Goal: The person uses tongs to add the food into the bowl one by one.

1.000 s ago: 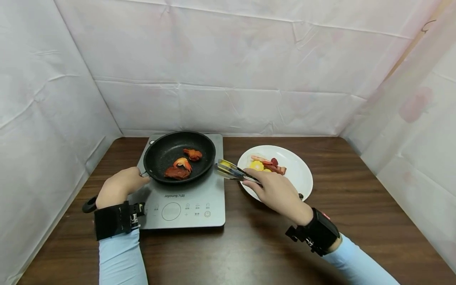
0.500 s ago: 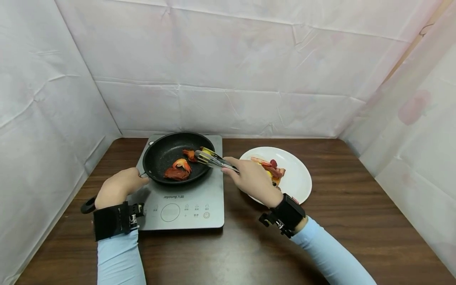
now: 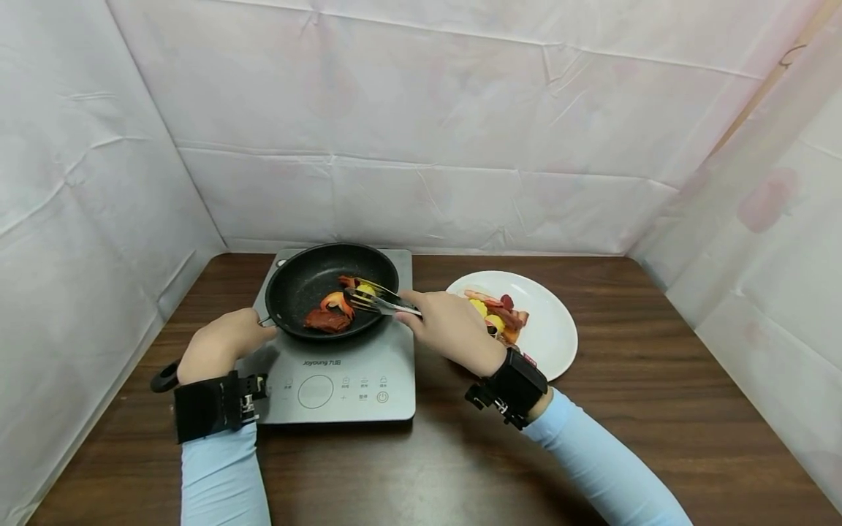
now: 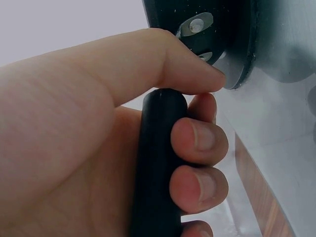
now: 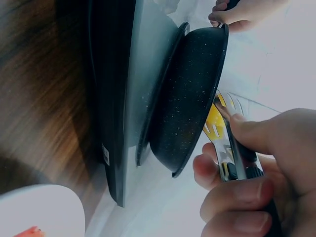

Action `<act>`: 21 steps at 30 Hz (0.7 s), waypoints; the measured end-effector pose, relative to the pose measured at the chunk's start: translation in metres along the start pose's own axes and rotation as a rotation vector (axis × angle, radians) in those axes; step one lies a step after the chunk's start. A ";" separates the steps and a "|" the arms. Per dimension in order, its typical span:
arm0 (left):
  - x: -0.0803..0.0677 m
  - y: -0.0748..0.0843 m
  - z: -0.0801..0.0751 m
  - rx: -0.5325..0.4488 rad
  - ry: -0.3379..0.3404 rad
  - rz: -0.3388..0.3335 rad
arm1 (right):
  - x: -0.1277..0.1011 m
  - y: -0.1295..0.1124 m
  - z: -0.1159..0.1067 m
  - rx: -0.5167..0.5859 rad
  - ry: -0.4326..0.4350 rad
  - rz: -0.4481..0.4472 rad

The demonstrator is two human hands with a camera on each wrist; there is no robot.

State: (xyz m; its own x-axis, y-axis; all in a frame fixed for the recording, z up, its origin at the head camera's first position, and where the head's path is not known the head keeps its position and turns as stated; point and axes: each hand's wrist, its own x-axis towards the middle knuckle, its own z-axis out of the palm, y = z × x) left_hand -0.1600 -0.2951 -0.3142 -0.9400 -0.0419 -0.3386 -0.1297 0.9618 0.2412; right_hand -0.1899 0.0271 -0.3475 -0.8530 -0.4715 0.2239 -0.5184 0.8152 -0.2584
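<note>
Seen from the head: left hand [image 3: 220, 343] gripping the handle of the frying pan [image 3: 332, 290] on the cooktop [image 3: 342, 365]; right hand [image 3: 454, 329] pinching tongs [image 3: 378, 298] over the pan, seemingly closed on a yellow piece [image 3: 365, 290]. Left wrist: fingers [image 4: 197, 143] curled tight round the pan handle [image 4: 158, 163]. Right wrist: tongs [image 5: 224, 143] clasped between thumb and fingers beside the pan rim.

A dark brown wooden table [image 3: 658, 409] stands boxed in by creased white sheeting walls [image 3: 421, 131] (faintly pink-blotched), evenly lit.

A dark wooden table [image 3: 658, 409] carries a grey induction cooker [image 3: 342, 380] at left and a white plate [image 3: 549, 325] just right of it.
</note>
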 end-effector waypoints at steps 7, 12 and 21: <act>-0.001 0.002 0.000 0.000 0.003 0.004 | 0.000 -0.003 -0.003 0.014 -0.028 0.024; -0.002 0.001 -0.001 0.000 0.003 -0.001 | 0.001 -0.005 -0.004 0.048 -0.052 0.044; 0.001 0.001 -0.002 0.006 -0.001 0.009 | -0.001 -0.005 0.001 0.075 -0.069 0.050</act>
State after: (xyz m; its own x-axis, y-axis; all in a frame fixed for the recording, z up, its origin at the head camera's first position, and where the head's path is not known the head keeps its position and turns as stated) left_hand -0.1611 -0.2945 -0.3127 -0.9409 -0.0334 -0.3370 -0.1198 0.9636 0.2390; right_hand -0.1870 0.0232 -0.3472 -0.8786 -0.4551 0.1446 -0.4761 0.8119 -0.3378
